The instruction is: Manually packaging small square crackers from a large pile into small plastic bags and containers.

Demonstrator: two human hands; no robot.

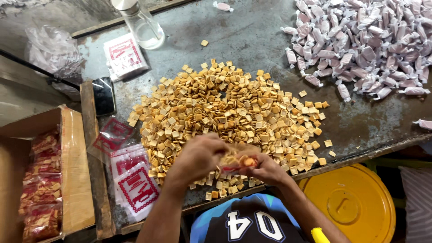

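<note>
A big heap of small square orange crackers (pixel 225 108) covers the middle of a worn metal table (pixel 252 36). At its near edge my left hand (pixel 198 157) and my right hand (pixel 265 168) meet over a small clear bag (pixel 236 161) with red print, partly filled with crackers. Both hands grip the bag; the left is blurred and covers its left side. A stack of empty printed bags (pixel 135 186) lies just left of my left hand.
A pile of pink wrapped candies (pixel 360 40) fills the far right. A glass bottle (pixel 141 24) and more printed bags (pixel 123 56) lie at the far left, a dark phone (pixel 103 95) beside them. A cardboard box (pixel 74 171) holds filled packets. A yellow bucket lid (pixel 348 204) sits below the table.
</note>
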